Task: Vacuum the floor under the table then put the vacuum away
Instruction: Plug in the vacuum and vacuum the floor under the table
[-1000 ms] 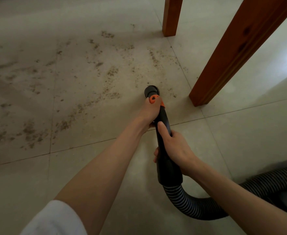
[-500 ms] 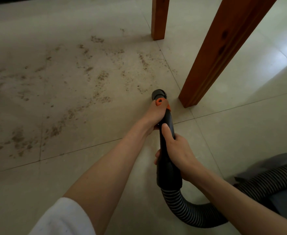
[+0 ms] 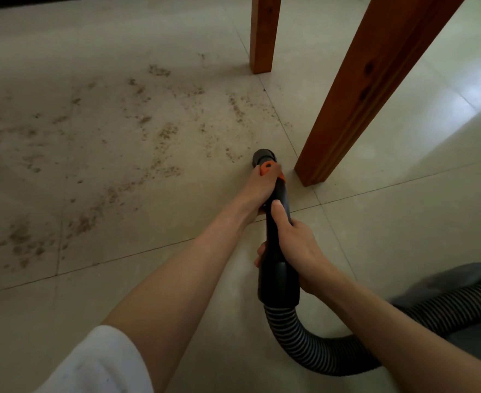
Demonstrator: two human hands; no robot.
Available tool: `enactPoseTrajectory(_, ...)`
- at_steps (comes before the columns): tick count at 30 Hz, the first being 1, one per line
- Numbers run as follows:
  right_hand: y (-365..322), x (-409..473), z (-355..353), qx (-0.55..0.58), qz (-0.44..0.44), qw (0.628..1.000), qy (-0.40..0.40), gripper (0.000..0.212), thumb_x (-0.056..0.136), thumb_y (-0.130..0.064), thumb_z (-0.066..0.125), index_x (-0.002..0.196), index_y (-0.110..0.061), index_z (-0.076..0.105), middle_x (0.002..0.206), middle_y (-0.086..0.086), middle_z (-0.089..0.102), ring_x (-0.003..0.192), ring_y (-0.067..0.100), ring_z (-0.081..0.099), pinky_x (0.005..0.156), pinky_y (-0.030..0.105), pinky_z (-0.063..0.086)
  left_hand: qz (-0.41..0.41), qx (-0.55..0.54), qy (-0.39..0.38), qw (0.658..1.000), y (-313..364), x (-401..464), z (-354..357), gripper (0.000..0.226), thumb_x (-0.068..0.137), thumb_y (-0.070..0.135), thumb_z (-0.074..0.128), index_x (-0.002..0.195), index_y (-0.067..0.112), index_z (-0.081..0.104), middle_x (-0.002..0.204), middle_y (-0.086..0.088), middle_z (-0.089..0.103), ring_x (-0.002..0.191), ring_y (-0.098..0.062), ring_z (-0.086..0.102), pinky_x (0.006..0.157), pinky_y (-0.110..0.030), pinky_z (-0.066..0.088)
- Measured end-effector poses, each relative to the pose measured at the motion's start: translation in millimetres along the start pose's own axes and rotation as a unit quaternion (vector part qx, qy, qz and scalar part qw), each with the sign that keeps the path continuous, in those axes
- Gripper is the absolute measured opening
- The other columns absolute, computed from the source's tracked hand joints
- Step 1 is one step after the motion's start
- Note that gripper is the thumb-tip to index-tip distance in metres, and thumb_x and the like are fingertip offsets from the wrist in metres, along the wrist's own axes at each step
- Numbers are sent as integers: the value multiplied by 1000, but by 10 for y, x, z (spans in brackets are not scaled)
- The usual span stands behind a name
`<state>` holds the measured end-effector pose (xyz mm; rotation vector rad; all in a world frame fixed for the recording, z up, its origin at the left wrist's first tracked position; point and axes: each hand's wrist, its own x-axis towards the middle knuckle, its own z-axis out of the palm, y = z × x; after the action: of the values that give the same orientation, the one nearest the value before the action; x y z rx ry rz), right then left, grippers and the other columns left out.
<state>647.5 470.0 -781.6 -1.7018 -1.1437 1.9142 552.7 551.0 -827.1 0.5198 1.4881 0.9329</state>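
The tiled floor (image 3: 375,217) fills nearly everything I see, and brown dirt (image 3: 159,137) lies scattered over the tiles to the left and ahead. Two wooden table legs (image 3: 367,89) rise out of the top of my view, so the tabletop itself is cut off. At the lower right the ribbed hose (image 3: 313,347) curves up from behind my right forearm; its far end runs off the edge beside a grey shape I cannot make out. The black vacuum tube (image 3: 277,268) points forward and down, its nozzle (image 3: 264,157) at the floor just beside the near leg, at the edge of the dirt. My right hand (image 3: 296,248) is wrapped round the tube's middle, thumb laid along the top. My left hand (image 3: 257,191) grips further forward, fingers curled about the orange collar (image 3: 267,168), which they partly hide. A white sleeve (image 3: 100,364) shows at my left elbow.
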Motion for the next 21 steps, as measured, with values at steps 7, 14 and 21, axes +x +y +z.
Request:
enactPoseTrajectory(7,-25,187,-137,89,12,996,-29,54,94,-56,38,109,-7,52,60,11,60,52,25,62,55,32,54,17,-42,-68,997,4,52,13,49,96,33,50,140,21,30,107,-8,54,88,-20,57,71,-35,51)
enactPoseTrajectory(14,47,258,-255,195,-4,981,-13,47,94,-56,38,112,-16,53,57,10,56,50,24,58,57,35,53,18,-50,-158,986,17,70,172,50,96,21,52,141,21,31,112,-9,54,89,-18,56,73,-31,49)
enactPoseTrajectory(21,33,293,-371,300,10,953,-29,56,93,-58,37,108,-7,54,52,6,51,47,20,55,49,28,53,38,12,-192,981,8,32,290,40,95,19,52,134,17,40,106,-3,56,91,-17,57,79,-31,49)
